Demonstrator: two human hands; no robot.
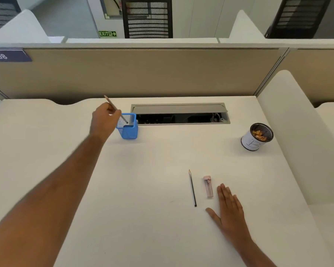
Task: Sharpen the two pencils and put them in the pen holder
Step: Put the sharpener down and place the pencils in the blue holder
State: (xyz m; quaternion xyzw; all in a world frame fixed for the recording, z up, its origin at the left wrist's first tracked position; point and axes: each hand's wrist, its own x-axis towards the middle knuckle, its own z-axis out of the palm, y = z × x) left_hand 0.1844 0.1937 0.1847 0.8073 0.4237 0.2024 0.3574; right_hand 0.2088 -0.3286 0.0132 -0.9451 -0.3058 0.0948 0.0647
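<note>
My left hand reaches far across the desk and pinches a brown pencil, whose lower tip sits inside the blue mesh pen holder. A second, dark pencil lies on the desk at the front, point facing away from me. A pink sharpener lies just right of it. My right hand rests flat on the desk, fingers straight, right of the sharpener and touching neither thing.
A round white cup marked with a letter holds pencil shavings at the right. An open cable tray slot runs along the back of the desk, just behind the pen holder. A beige partition closes the far side.
</note>
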